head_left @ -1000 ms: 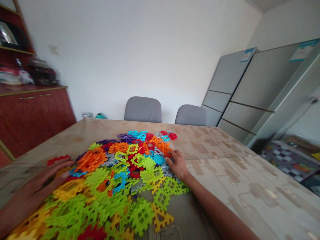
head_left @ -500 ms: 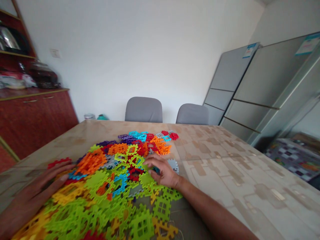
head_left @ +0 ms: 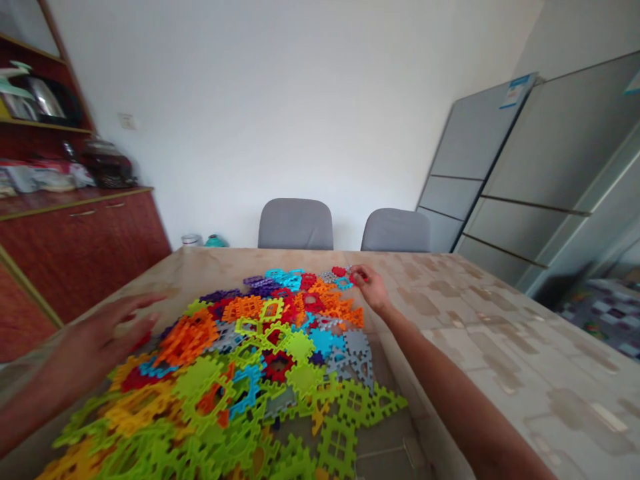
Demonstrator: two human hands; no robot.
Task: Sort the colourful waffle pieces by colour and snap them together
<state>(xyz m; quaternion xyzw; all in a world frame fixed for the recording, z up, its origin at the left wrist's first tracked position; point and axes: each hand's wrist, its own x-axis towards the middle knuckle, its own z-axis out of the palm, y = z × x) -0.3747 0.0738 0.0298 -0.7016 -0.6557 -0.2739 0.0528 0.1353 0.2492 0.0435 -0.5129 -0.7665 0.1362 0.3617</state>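
A large heap of flat plastic interlocking pieces with notched edges (head_left: 300,347) covers the left half of the table. At the far right end of the heap, my right hand (head_left: 371,288) has its fingertips pinched on a red piece (head_left: 354,277), mostly hidden by the fingers. My left hand (head_left: 107,340), a little blurred, hovers at the heap's left edge with thumb and fingers apart. Part of another red piece (head_left: 144,340) shows beside its thumb. Nearest that hand are orange pieces (head_left: 189,335) and yellow pieces (head_left: 137,407).
The patterned tabletop (head_left: 480,333) stretches to the right. Two grey chairs (head_left: 296,223) stand along the far edge. A red-brown cabinet (head_left: 85,247) is at the left, a grey refrigerator (head_left: 453,153) at the right. A teal container (head_left: 215,241) peeks over the far left corner.
My right hand has moved away from the middle of the heap to its far right end. My left hand has lifted and its fingers have spread. The view has shifted slightly left.
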